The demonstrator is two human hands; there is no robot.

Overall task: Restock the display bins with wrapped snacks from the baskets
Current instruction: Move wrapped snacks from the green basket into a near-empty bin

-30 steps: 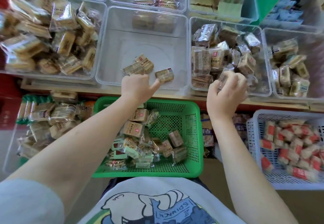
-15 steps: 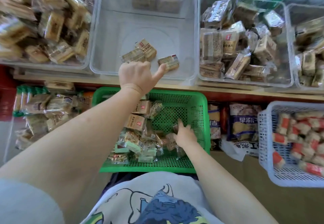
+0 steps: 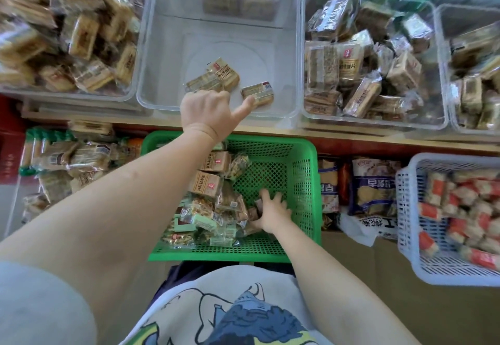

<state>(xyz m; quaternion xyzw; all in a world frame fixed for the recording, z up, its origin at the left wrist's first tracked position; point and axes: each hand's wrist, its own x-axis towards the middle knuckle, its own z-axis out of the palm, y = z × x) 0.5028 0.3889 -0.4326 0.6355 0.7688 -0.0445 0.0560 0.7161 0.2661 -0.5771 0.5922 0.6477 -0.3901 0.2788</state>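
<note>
My left hand (image 3: 208,113) hangs over the front rim of the nearly empty middle clear bin (image 3: 162,55). Its fingers curl down out of sight and its thumb points at a tan wrapped snack (image 3: 258,93). Two more tan snacks (image 3: 216,75) lie just beyond the knuckles. Below, my right hand (image 3: 274,213) reaches into the green basket (image 3: 303,182), fingers spread over a small dark wrapped snack (image 3: 257,206) at the edge of a pile of mixed wrapped snacks (image 3: 211,209).
Clear bins heaped with wrapped snacks stand to the left (image 3: 67,39) and right (image 3: 365,69) of the middle bin, with another at the far right (image 3: 476,74). A white basket (image 3: 408,209) of red-and-white snacks sits lower right. Bagged goods (image 3: 373,188) lie between the baskets.
My right hand left the right-hand clear bin and dropped into the green basket, onto the snack pile. My left hand stayed at the middle bin's front rim.
</note>
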